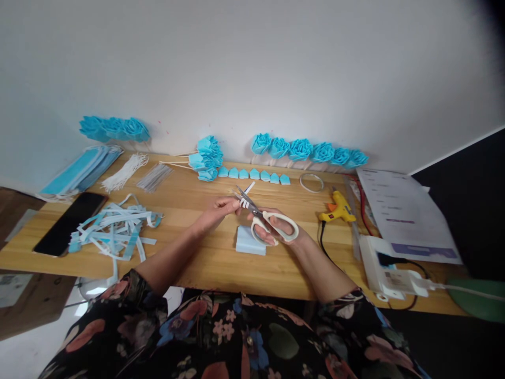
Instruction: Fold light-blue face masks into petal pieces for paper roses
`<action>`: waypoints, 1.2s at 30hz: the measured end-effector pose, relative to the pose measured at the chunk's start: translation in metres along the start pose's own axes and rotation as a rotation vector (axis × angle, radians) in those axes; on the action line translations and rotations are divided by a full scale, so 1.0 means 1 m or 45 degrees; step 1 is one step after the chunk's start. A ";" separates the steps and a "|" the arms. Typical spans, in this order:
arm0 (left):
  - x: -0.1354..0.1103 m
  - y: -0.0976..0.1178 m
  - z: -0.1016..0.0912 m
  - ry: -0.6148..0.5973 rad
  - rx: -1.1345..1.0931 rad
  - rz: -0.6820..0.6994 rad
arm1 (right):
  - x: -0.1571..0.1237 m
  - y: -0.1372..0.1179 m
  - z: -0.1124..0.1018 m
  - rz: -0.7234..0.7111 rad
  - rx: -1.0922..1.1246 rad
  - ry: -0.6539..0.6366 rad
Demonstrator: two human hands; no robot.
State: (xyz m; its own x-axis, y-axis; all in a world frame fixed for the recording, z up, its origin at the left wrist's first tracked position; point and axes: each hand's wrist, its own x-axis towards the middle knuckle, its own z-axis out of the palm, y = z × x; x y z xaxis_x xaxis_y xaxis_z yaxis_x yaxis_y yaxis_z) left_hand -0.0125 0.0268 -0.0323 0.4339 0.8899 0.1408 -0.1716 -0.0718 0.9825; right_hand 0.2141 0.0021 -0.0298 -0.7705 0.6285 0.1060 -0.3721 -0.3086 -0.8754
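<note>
My right hand (302, 234) has its fingers in the cream handles of a pair of scissors (258, 212), whose blades point up and left. My left hand (224, 207) is closed in a pinch at the blades. A small white strip-like piece (245, 204) shows between its fingertips and the scissors. The blades stand apart around this spot; whether they touch the piece I cannot tell. Beneath the scissors lies a folded pale blue stack (250, 243) of sheet material. Several small blue cut petals (254, 173) lie in a row beyond my hands.
Blue fabric roses (300, 149) line the wall; more roses (208, 158) lie mid-table. At left are face masks (74, 171), white cords (125, 171), thin wires (154, 178), a phone (69, 225) and cut strips (118, 231). A yellow glue gun (338, 207) and power strip (376, 266) sit right.
</note>
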 end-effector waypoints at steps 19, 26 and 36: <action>0.001 0.012 0.002 0.069 -0.086 0.033 | 0.002 0.002 0.000 0.022 0.091 -0.063; 0.002 0.008 0.000 0.059 -0.093 0.055 | 0.002 0.003 0.001 0.017 0.088 -0.051; 0.001 0.010 0.002 0.056 -0.145 0.057 | 0.002 0.003 0.002 0.018 0.041 -0.027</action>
State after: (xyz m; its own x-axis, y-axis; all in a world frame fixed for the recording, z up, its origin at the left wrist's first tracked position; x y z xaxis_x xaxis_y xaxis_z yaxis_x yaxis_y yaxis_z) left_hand -0.0122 0.0263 -0.0222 0.3846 0.9062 0.1760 -0.2903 -0.0622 0.9549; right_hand 0.2105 0.0008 -0.0312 -0.7864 0.6090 0.1037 -0.3770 -0.3402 -0.8615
